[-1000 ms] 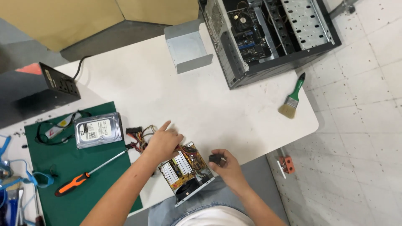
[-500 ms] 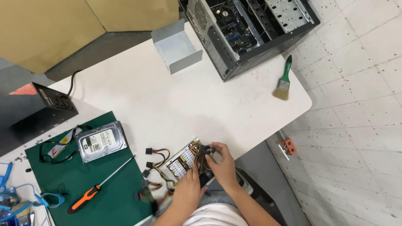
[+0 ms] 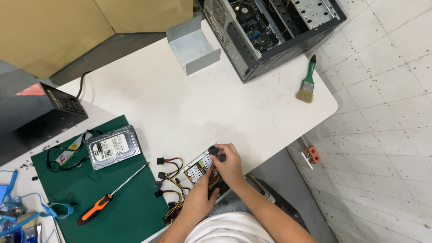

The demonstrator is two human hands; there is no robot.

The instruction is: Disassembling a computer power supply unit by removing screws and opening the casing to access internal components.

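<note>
Both forearms bare, rising from the lower edge of the head view and converging near the front edge of the desk. Left hand [image 3: 199,198] palm down, back of the hand up, fingers curled forward and hidden beneath the knuckles; whether clasped on anything cannot be told. Right hand [image 3: 229,164] just beyond and to the right of it, wrist bent inward, fingers bunched and pinched together at the tips around something small and dark. Right forearm running diagonally from the lower right, elbow out of frame. Hands close together, nearly touching at the thumbs.
</note>
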